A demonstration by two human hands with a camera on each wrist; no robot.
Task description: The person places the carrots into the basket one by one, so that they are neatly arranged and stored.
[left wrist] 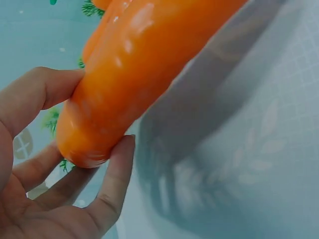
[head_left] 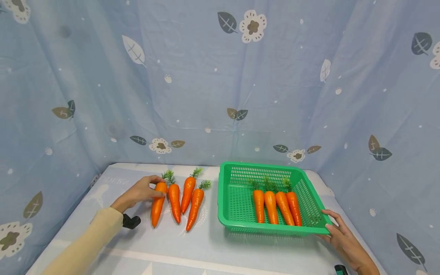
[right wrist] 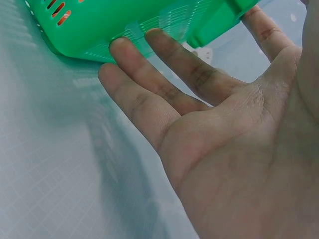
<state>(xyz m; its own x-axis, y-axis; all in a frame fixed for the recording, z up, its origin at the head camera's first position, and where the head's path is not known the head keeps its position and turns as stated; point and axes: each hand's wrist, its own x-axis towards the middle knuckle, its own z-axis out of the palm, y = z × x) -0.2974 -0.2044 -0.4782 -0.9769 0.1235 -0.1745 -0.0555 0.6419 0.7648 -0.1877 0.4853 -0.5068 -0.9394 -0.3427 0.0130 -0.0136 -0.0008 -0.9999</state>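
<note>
The thick end of an orange carrot [head_left: 157,209] is pinched by the left hand [head_left: 140,191], the thumb set on one flank and the fingertips brought round the other, so that the grasp is opened only as wide as the carrot's girth. The carrot's long axis is run from the fingertips back toward the person, the narrow tip pointed nearward and slightly left; in the left wrist view a shadow is cast beside it, though whether the tip is rested on the table [head_left: 206,246] cannot be told. Just to the right of that hand, three loose carrots [head_left: 174,202] are laid with their leafy ends farther off. Well to the right, beyond those three, the green basket [head_left: 222,194] is placed, and much nearer to it is the right hand [head_left: 348,241], by which its near right corner is held: the rim is taken at the top, and longer fingers, spread and nearly straight, are put against the underside. Four carrots [head_left: 270,208] are lined up inside, to the left of the right hand, their tips turned nearward, so that their axes are roughly matched by that of the carrot in the left hand.
</note>
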